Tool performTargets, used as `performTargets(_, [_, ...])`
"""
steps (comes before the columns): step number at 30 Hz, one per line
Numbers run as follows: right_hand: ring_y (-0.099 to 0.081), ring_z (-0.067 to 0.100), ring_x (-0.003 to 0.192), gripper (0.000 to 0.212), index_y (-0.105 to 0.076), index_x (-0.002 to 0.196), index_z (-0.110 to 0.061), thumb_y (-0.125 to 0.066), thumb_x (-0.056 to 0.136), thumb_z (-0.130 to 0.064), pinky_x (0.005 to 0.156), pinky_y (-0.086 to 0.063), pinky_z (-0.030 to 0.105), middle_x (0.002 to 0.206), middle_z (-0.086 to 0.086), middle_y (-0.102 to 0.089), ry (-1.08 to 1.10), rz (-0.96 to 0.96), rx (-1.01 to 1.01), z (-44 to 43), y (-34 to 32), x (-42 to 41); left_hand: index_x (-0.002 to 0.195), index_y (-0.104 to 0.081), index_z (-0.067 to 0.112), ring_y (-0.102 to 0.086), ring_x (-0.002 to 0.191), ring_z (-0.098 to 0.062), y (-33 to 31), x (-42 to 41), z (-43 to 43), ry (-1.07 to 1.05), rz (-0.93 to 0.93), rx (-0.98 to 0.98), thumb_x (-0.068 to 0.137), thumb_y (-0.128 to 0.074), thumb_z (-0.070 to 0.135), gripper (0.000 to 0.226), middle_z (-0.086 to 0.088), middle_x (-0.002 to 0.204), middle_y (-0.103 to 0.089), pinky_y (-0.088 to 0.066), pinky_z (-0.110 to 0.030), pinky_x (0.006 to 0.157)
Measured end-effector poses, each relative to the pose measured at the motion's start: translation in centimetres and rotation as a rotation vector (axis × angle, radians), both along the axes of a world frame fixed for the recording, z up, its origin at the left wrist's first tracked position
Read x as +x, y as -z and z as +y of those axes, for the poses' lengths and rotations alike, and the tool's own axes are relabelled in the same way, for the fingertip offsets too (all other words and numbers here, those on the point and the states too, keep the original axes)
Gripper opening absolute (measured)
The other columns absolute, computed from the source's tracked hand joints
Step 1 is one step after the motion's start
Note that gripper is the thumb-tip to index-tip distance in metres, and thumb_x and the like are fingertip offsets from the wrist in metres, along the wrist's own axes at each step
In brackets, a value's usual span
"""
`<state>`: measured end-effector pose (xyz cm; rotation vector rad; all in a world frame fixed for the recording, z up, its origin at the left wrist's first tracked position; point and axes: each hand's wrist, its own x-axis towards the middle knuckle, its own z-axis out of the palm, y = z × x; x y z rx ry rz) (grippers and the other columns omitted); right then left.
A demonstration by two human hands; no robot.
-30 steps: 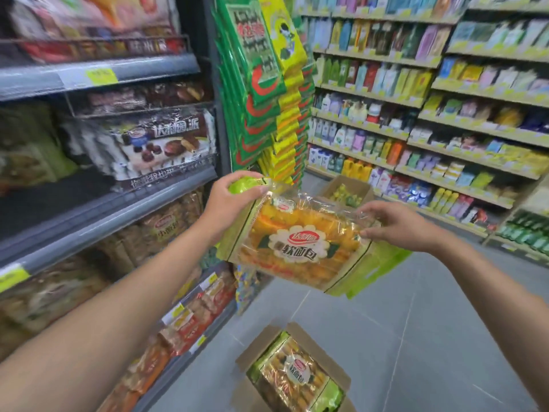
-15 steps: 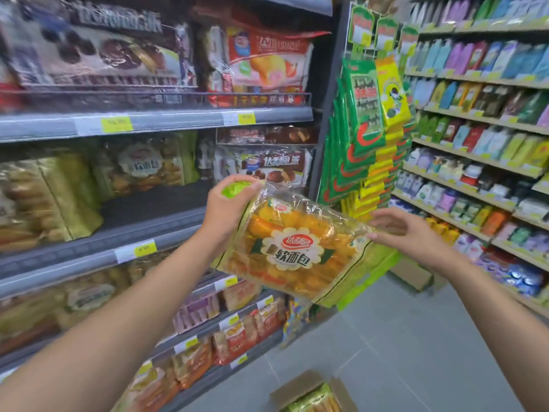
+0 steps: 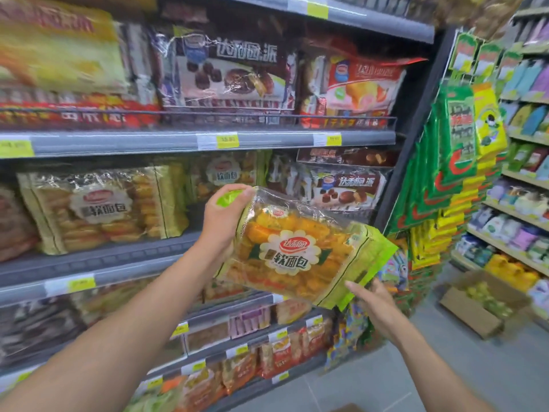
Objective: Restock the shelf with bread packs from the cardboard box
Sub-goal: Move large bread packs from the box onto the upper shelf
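A clear bread pack (image 3: pixel 292 251) with green ends and a white flower label is held up in front of the middle shelf (image 3: pixel 118 257). My left hand (image 3: pixel 221 215) grips its upper left green end. Just below the pack's lower right end, my right hand (image 3: pixel 372 304) has straight fingers touching its underside. Matching bread packs (image 3: pixel 101 209) stand on that shelf to the left, with a dark gap between them and my pack. The cardboard box shows only as a brown sliver (image 3: pixel 346 408) at the bottom edge.
Chocolate pie packs (image 3: pixel 344 188) sit at the shelf's right end, more snack packs above and below. Green and yellow hanging packets (image 3: pixel 457 162) cover the shelf end. Another cardboard box (image 3: pixel 475 301) stands on the grey floor at right, before the far shelves (image 3: pixel 523 203).
My view has swung left and up toward the shelf. The pack has risen to the middle shelf's level. My right hand dropped from the pack's right end to beneath it.
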<state>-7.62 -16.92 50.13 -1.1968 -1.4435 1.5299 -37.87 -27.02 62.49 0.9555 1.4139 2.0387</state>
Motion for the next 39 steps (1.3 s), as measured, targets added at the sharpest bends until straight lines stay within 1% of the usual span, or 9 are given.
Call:
performTargets(2, [-0.055, 0.016, 0.103, 0.111, -0.034, 0.142, -0.012, -0.089, 0.059, -0.061, 0.088, -0.048, 0.041, 0.120, -0.010, -0.050, -0.037, -0.044, -0.017, -0.6, -0.4, -2.7, 0.096, -0.073, 0.018, -0.070, 0.086, -0.012, 0.3, -1.9, -0.8, 0.008, -0.049, 0.010, 0.091, -0.074, 0.025, 0.009, -0.001, 0.096, -0.076, -0.058, -0.027, 0.077])
performTargets(6, [-0.031, 0.022, 0.145, 0.126, -0.022, 0.156, -0.010, -0.093, 0.060, -0.052, 0.118, -0.026, 0.046, 0.149, -0.011, -0.031, -0.080, 0.038, -0.079, -0.7, -0.3, -6.8, 0.098, -0.073, 0.020, -0.070, 0.090, -0.017, 1.0, -5.2, -2.2, 0.002, -0.130, -0.004, 0.091, -0.074, 0.027, 0.010, -0.004, 0.099, -0.076, -0.060, -0.030, 0.079])
performTargets(9, [-0.050, 0.013, 0.130, 0.121, -0.049, 0.141, -0.023, -0.094, 0.037, -0.066, 0.116, -0.030, 0.043, 0.138, -0.011, -0.057, -0.086, 0.134, -0.027, -0.7, -0.2, -9.1, 0.094, -0.075, 0.025, -0.070, 0.104, -0.024, 1.6, -7.4, -3.0, -0.011, -0.210, -0.042, 0.088, -0.077, 0.031, 0.009, -0.004, 0.105, -0.077, -0.056, -0.045, 0.096])
performTargets(17, [-0.035, 0.026, 0.144, 0.092, -0.037, 0.152, -0.013, -0.079, 0.076, -0.042, 0.117, -0.023, 0.049, 0.142, -0.001, -0.048, 0.023, 0.140, 0.028, -1.1, -1.8, -13.5, 0.089, -0.076, 0.034, -0.065, 0.113, -0.020, 2.4, -11.0, -5.7, -0.115, -0.138, -0.131, 0.088, -0.075, 0.035, 0.002, 0.006, 0.106, -0.076, -0.047, -0.046, 0.106])
performTargets(23, [-0.059, 0.015, 0.109, 0.066, -0.062, 0.126, -0.015, -0.083, 0.074, -0.049, 0.104, -0.034, 0.039, 0.114, -0.005, -0.068, -0.027, 0.235, -0.035, 0.2, -2.1, -15.4, 0.145, -0.048, 0.043, -0.039, 0.145, -0.019, 3.6, -14.4, -7.1, 0.218, -0.166, -0.322, 0.068, -0.066, 0.084, 0.089, 0.006, 0.156, -0.045, -0.026, -0.060, 0.119])
performTargets(26, [-0.067, 0.022, 0.108, 0.079, -0.068, 0.122, -0.017, -0.088, 0.059, -0.061, 0.107, -0.043, 0.045, 0.117, 0.001, -0.073, -0.044, 0.204, -0.025, 0.9, -1.5, -16.3, 0.158, -0.019, 0.043, -0.027, 0.150, -0.030, 6.4, -14.8, -7.5, 0.459, -0.335, -0.469, 0.076, -0.063, 0.079, 0.100, 0.001, 0.166, -0.022, -0.022, -0.059, 0.119])
performTargets(29, [-0.054, 0.017, 0.113, 0.053, -0.061, 0.128, -0.019, -0.077, 0.084, -0.043, 0.104, -0.034, 0.037, 0.117, -0.005, -0.063, -0.049, 0.158, -0.073, 2.1, -1.1, -16.9, 0.160, -0.014, 0.035, -0.024, 0.151, -0.028, 8.5, -15.4, -6.7, 0.403, -0.290, -0.493, 0.065, -0.079, 0.074, 0.122, 0.002, 0.167, -0.020, -0.019, -0.059, 0.120])
performTargets(35, [-0.060, 0.024, 0.122, 0.089, -0.062, 0.131, -0.019, -0.086, 0.055, -0.058, 0.114, -0.038, 0.053, 0.128, 0.000, -0.067, -0.080, 0.126, -0.096, 7.8, -1.2, -18.6, 0.149, -0.038, 0.010, -0.036, 0.138, -0.018, 7.9, -16.7, -4.0, 0.246, -0.143, -0.386, 0.058, -0.088, 0.060, 0.116, -0.002, 0.150, -0.041, -0.024, -0.034, 0.117])
performTargets(39, [-0.042, 0.024, 0.139, 0.104, -0.052, 0.139, -0.021, -0.090, 0.047, -0.054, 0.118, -0.028, 0.051, 0.149, -0.003, -0.048, -0.124, 0.047, -0.084, 12.1, -2.6, -20.2, 0.156, -0.031, 0.014, -0.039, 0.144, -0.025, 8.7, -17.9, -1.0, 0.072, -0.019, -0.474, 0.070, -0.086, 0.055, 0.109, -0.005, 0.162, -0.034, -0.032, -0.042, 0.118])
